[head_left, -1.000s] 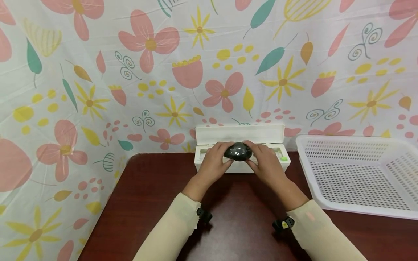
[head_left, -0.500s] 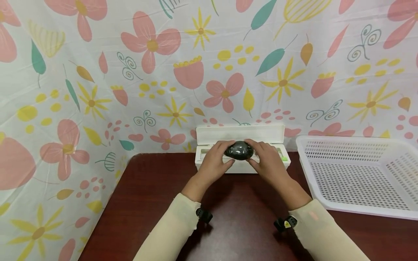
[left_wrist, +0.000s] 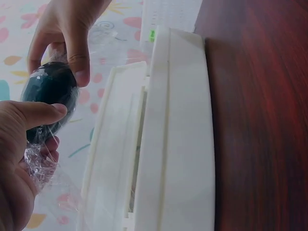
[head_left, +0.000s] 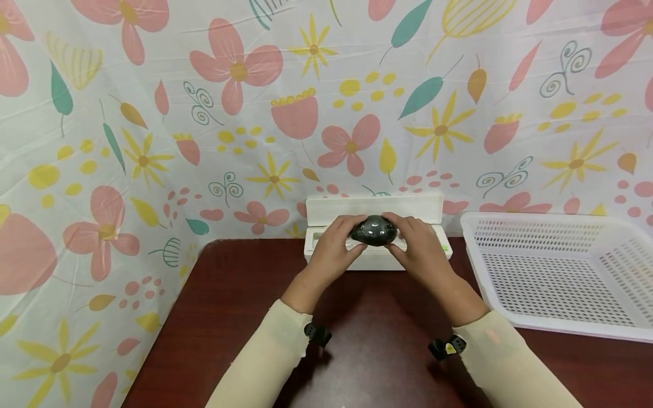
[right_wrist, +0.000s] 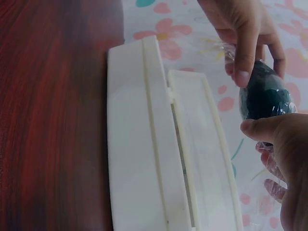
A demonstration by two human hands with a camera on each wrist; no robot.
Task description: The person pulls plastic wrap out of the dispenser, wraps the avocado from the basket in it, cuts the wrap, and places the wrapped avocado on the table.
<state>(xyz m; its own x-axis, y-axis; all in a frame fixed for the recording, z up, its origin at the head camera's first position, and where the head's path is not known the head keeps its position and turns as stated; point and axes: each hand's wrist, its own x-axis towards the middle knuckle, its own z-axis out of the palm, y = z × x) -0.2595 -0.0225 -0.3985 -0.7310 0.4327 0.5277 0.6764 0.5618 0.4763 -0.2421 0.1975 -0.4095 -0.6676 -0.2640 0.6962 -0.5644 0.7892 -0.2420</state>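
Observation:
A dark, smooth avocado [head_left: 374,230], with clear cling film around it, is held up between both hands over an open white cling film dispenser [head_left: 377,262]. My left hand [head_left: 331,246] grips its left end, thumb on the near side and fingers beyond. At the opposite end, my right hand [head_left: 419,245] holds it the same way. In the left wrist view, crumpled cling film [left_wrist: 41,166] bunches at the left fingers. Film also covers the fingers of the right hand [right_wrist: 288,159] in the right wrist view. The dispenser's lid [head_left: 374,209] stands raised at the back.
A white perforated plastic basket [head_left: 561,283] stands on the right of the dark red-brown table [head_left: 245,306]. A floral curtain [head_left: 347,113] hangs right behind the dispenser and along the left side. A green piece [left_wrist: 152,35] shows at the dispenser's end.
The avocado and both hands have risen slightly, away from me. Both hands keep their hold. The dispenser and basket stay put.

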